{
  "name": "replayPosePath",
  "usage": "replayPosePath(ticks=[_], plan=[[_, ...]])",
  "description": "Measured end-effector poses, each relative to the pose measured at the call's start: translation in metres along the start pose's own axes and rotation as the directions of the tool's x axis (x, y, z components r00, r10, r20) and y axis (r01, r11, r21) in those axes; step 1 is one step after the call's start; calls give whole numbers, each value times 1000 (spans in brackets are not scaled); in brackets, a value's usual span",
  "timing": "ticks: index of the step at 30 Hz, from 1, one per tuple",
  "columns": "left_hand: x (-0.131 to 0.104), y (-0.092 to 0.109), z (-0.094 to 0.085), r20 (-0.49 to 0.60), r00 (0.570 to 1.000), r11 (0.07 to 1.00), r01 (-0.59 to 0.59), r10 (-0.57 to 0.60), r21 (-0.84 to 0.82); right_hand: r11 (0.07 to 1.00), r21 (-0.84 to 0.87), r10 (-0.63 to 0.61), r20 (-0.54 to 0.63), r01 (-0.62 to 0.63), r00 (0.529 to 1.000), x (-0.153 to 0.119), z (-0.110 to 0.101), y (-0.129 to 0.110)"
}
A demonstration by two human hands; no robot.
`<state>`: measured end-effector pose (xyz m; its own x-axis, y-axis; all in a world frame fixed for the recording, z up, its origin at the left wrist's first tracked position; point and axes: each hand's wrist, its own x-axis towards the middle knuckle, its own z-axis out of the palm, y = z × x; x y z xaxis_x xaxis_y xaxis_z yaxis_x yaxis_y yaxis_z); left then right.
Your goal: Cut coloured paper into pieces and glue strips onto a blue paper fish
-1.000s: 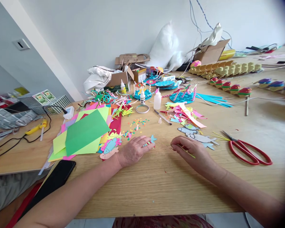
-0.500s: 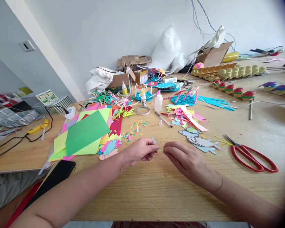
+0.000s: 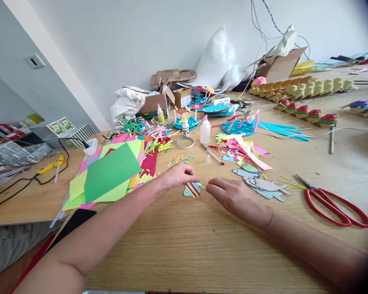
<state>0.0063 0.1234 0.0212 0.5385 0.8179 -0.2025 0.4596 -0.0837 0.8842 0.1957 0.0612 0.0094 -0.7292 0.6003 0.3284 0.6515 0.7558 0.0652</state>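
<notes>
A small light-blue paper fish (image 3: 187,192) with red and yellow-green stripes lies on the table in front of me. My left hand (image 3: 181,174) is closed in a pinch at the fish's upper edge; whatever its fingertips hold is hidden. Just right of the fish, my right hand (image 3: 230,198) pinches a thin yellow-green paper strip (image 3: 203,186), whose free part points toward the fish's tail side. Scissors with red handles (image 3: 337,207) rest farther right, beside several thin yellow strips (image 3: 293,183). Grey-blue paper fish (image 3: 260,183) lie in a pile beyond my right hand.
Coloured paper sheets (image 3: 112,173) are stacked at left, near a dark phone (image 3: 72,226). Ahead stand glue bottles (image 3: 205,130), a tape roll (image 3: 185,142), a pen (image 3: 212,154) and paper scraps (image 3: 239,149). Painted egg-carton pieces (image 3: 306,114) sit at the back right.
My left hand has risen slightly and moved left, uncovering the striped fish. My right hand has shifted slightly left and still pinches the strip. The view has shifted a little.
</notes>
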Motion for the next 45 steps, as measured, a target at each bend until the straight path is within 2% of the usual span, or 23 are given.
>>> replayPosePath(ticks=[3, 6, 9, 16, 24, 45], plan=[[4, -3, -4, 69, 997, 999, 32, -33, 22, 1000, 3, 6, 61, -6, 998, 1, 6, 1], [8, -6, -9, 129, 990, 991, 32, -49, 127, 1000, -12, 17, 81, -16, 997, 2, 12, 0], [13, -11, -12, 100, 995, 968, -2, -24, 249, 1000, -14, 7, 97, -6, 995, 2, 15, -1], [21, -21, -10, 21, 999, 919, -31, 24, 393, 1000, 23, 5, 131, -8, 991, 3, 17, -5], [21, -22, -9, 13, 1000, 887, -28, 25, 461, 996, 68, 43, 145, -53, 988, 4, 17, -6], [19, -15, -7, 20, 1000, 829, -30, 23, 559, 995, 86, 31, 150, -44, 988, 1, 21, -7]])
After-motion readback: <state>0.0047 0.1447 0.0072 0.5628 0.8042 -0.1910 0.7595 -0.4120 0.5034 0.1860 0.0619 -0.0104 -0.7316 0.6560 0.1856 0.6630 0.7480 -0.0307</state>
